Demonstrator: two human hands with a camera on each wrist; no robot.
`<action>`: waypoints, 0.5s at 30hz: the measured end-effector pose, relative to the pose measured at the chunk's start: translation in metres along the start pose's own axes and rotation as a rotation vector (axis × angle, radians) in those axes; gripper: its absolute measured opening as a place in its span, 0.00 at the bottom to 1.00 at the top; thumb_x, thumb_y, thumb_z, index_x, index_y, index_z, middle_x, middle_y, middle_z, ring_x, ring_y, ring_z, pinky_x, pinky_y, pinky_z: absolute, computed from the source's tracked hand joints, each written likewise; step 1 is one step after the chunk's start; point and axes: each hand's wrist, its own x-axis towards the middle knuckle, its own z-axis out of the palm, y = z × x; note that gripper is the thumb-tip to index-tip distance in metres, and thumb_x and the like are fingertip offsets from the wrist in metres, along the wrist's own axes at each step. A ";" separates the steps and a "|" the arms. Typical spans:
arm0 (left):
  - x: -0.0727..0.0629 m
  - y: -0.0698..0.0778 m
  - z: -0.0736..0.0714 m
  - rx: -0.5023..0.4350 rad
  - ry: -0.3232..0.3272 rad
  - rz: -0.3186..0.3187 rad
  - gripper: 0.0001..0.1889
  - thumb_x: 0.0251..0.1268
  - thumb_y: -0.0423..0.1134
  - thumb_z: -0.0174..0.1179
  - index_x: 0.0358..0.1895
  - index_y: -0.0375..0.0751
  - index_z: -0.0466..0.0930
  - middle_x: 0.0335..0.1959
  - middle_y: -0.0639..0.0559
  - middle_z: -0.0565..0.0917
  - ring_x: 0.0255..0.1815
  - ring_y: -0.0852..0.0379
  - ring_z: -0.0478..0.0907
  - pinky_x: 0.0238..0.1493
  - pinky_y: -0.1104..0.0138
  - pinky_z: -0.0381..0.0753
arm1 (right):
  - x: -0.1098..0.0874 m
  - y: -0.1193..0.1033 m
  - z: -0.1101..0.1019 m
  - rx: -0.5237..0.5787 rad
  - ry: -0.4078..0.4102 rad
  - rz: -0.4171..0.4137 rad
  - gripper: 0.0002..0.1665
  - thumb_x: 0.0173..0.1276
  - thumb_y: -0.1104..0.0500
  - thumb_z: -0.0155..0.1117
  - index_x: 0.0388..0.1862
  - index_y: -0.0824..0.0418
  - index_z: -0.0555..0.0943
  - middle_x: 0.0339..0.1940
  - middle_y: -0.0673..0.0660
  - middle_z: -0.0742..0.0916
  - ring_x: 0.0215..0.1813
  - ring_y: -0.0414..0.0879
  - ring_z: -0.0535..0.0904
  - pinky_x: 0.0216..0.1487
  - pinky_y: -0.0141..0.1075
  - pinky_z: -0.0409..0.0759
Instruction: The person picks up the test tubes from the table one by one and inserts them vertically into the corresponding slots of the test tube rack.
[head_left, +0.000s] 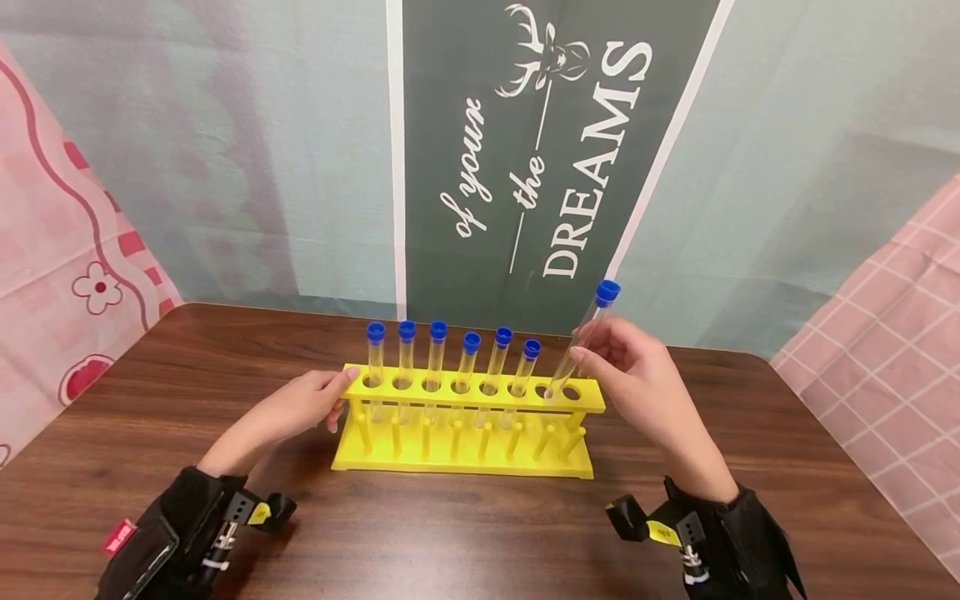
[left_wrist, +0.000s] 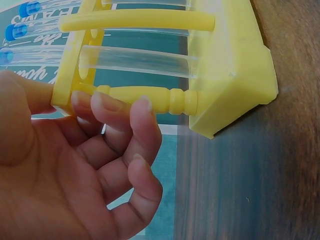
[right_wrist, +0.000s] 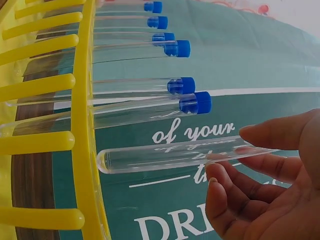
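Observation:
A yellow test tube rack (head_left: 465, 464) stands on the table, holding several clear test tubes (head_left: 436, 350) with blue caps in its upper holes. My left hand (head_left: 303, 406) grips the left end of the rack's top bar, thumb above and fingers below, as the left wrist view shows. Over the rack's right end, my right hand (head_left: 637, 367) pinches a capped clear test tube (right_wrist: 150, 157) between thumb and fingers. That tube leans to the right, its rounded bottom close to the top bar (right_wrist: 84, 120). Its blue cap (head_left: 608, 292) shows in the head view but lies outside the right wrist view.
Upright yellow pegs (head_left: 455, 439) line the front of the rack. The dark wooden table (head_left: 450, 533) extends on all sides of it. Behind hangs a grey-green cloth (head_left: 465, 275) with white lettering; pink cloths (head_left: 892, 333) hang at both sides.

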 end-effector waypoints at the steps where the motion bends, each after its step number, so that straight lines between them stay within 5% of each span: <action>1: 0.000 0.000 0.000 -0.004 -0.001 -0.001 0.28 0.73 0.55 0.33 0.25 0.34 0.68 0.16 0.47 0.70 0.19 0.53 0.66 0.24 0.64 0.62 | 0.001 0.000 0.000 0.000 0.001 0.002 0.09 0.65 0.61 0.59 0.41 0.64 0.76 0.33 0.56 0.81 0.33 0.48 0.76 0.33 0.31 0.75; 15: 0.001 -0.001 0.000 -0.010 0.002 -0.005 0.28 0.73 0.55 0.34 0.24 0.35 0.68 0.17 0.47 0.70 0.20 0.51 0.68 0.25 0.64 0.63 | 0.006 0.009 0.007 0.015 -0.021 0.011 0.08 0.65 0.62 0.58 0.41 0.65 0.75 0.34 0.57 0.80 0.34 0.49 0.76 0.33 0.31 0.74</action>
